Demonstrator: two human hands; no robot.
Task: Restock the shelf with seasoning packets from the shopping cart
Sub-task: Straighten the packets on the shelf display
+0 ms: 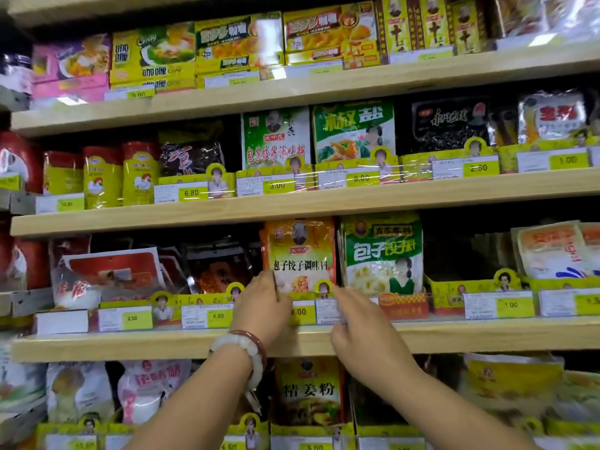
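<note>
My left hand [259, 303] pinches the lower left edge of one orange seasoning packet [300, 254] standing on the third of four shelves [454, 336]. My right hand [360, 323], fingers loosely curled, reaches for its lower right corner; whether it grips, I cannot tell.

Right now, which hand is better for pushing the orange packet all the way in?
Probably the left hand: it already grips the orange packet at its lower left edge; the right hand only reaches beside it.

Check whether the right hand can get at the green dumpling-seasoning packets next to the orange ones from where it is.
Probably yes. The right hand sits at the shelf edge just below and left of the green packets, whose fronts stand exposed above the low yellow tray; nothing blocks the way.
</note>
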